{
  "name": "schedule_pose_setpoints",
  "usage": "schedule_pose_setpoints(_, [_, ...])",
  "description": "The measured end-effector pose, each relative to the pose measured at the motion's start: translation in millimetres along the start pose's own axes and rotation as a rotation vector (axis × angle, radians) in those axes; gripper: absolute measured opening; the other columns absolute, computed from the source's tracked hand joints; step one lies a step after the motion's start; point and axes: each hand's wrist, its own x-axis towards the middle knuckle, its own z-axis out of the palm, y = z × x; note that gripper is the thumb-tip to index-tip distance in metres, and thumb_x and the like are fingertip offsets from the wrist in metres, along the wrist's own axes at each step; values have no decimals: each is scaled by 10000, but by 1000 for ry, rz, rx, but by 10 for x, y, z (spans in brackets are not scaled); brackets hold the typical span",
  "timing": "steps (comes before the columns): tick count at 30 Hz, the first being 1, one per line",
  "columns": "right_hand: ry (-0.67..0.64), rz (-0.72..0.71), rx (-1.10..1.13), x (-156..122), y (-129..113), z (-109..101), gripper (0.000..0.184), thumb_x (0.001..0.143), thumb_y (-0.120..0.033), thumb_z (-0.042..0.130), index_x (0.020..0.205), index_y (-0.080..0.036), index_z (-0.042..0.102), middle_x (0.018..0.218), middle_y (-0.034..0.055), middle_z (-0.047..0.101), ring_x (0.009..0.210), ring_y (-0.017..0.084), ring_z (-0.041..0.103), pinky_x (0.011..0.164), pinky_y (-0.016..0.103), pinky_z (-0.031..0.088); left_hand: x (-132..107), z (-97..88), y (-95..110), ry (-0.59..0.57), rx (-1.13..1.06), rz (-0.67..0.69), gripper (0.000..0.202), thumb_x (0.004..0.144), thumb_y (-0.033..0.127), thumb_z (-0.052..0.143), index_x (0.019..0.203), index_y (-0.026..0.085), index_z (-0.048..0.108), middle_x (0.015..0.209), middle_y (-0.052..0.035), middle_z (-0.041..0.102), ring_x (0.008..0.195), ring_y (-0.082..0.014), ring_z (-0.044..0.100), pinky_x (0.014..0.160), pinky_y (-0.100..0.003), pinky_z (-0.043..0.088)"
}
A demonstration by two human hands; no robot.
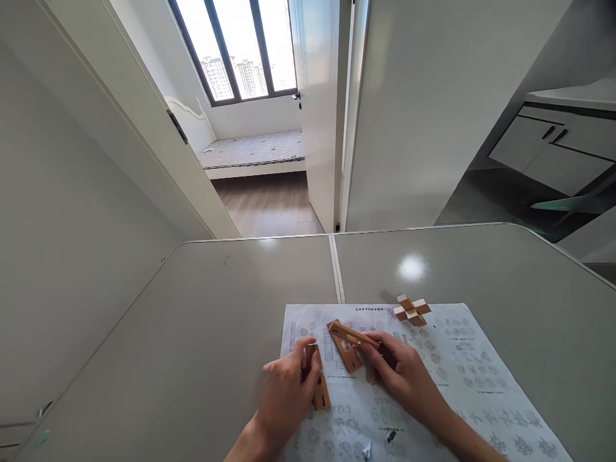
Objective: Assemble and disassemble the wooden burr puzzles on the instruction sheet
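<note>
My left hand (289, 385) has its thumb and fingers closed round a brown wooden puzzle piece (321, 394) marked with what looks like a 3, low over the printed sheet (409, 410). Between the finger and thumb of my right hand (402, 369) is another notched wooden puzzle piece (349, 333), tilted, with a 2 at its far end. Partly covered by it, a third wooden piece (353, 364) with a 1 on it lies on the paper. An interlocked wooden cross (412, 310) rests at the sheet's far edge, beyond my right hand.
The sheet lies on a glossy grey table (231, 308) with a seam (337, 269) across it. A torn scrap (367, 450) is on the paper near me. Past the table stand an open door (320, 109), a bed (255, 151) and a white cabinet (553, 144).
</note>
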Motion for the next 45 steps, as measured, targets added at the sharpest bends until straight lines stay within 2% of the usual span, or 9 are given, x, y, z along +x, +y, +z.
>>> schedule_pose_setpoints(8, [-151, -8, 7, -20, -112, -21, 411, 1085, -545, 517, 1142, -202, 735, 669, -1, 675, 573, 186, 648, 596, 294, 534, -7, 7, 13, -7, 24, 26, 239, 1093, 321, 435, 1108, 261, 666, 638, 56, 716, 543, -173, 722, 560, -257, 453])
schedule_pose_setpoints(14, [79, 6, -57, -21, -34, -7, 426, 1041, -578, 576, 1092, -197, 759, 763, 39, 737, 611, 197, 658, 578, 293, 537, -13, 35, -25, 12, 7, 59, 218, 1088, 262, 435, 1198, 233, 621, 676, 46, 716, 562, -170, 723, 569, -261, 489])
schedule_pose_setpoints(18, [198, 11, -161, -19, 14, -9, 431, 1037, -582, 562, 1048, -199, 759, 746, 41, 745, 584, 199, 647, 552, 299, 528, -32, 28, -36, 93, -46, 155, 207, 1012, 273, 604, 1216, 240, 601, 1002, -53, 749, 916, -242, 756, 824, -360, 602])
schedule_pose_setpoints(20, [216, 1, -217, -20, 34, -9, 417, 1041, -566, 554, 1050, -203, 759, 732, 33, 743, 566, 197, 643, 552, 305, 533, -40, 17, -30, 73, -83, 210, 397, 915, 284, 744, 1272, 244, 576, 1188, -100, 712, 1104, -297, 709, 965, -453, 598])
schedule_pose_setpoints(23, [222, -43, -287, -24, 56, -3, 387, 1047, -527, 546, 1099, -212, 766, 796, 40, 780, 599, 203, 680, 593, 318, 563, -47, 7, -28, -40, -150, 271, 785, 782, 331, 891, 1446, 252, 478, 1452, -153, 594, 1373, -374, 571, 1129, -563, 529])
schedule_pose_setpoints(26, [238, -87, -347, -28, 68, 11, 375, 1050, -498, 535, 1137, -215, 765, 856, 57, 806, 625, 214, 704, 619, 334, 586, -44, 10, -42, -131, -193, 285, 1070, 737, 426, 943, 1599, 293, 323, 1616, -164, 463, 1537, -413, 411, 1224, -636, 440])
schedule_pose_setpoints(31, [228, -134, -413, -36, 79, 34, 353, 1058, -448, 518, 1166, -210, 755, 907, 77, 823, 658, 229, 736, 638, 343, 608, -25, 8, -57, -181, -235, 265, 1176, 767, 429, 940, 1668, 343, 190, 1676, -152, 427, 1574, -406, 389, 1247, -672, 416])
schedule_pose_setpoints(38, [120, -229, -467, -53, 52, 68, 348, 1079, -351, 491, 1282, -203, 733, 1159, 120, 825, 981, 284, 805, 814, 393, 655, -16, 17, -78, -187, -247, 258, 1145, 755, 396, 957, 1647, 330, 243, 1651, -154, 484, 1550, -397, 442, 1243, -659, 435])
schedule_pose_setpoints(45, [63, -327, -606, -51, 42, 90, 358, 1098, -339, 484, 1321, -198, 727, 889, 68, 753, 744, 214, 733, 638, 307, 574, -13, 12, -84, -189, -264, 256, 1077, 762, 346, 953, 1625, 320, 310, 1644, -147, 501, 1538, -388, 465, 1234, -629, 464])
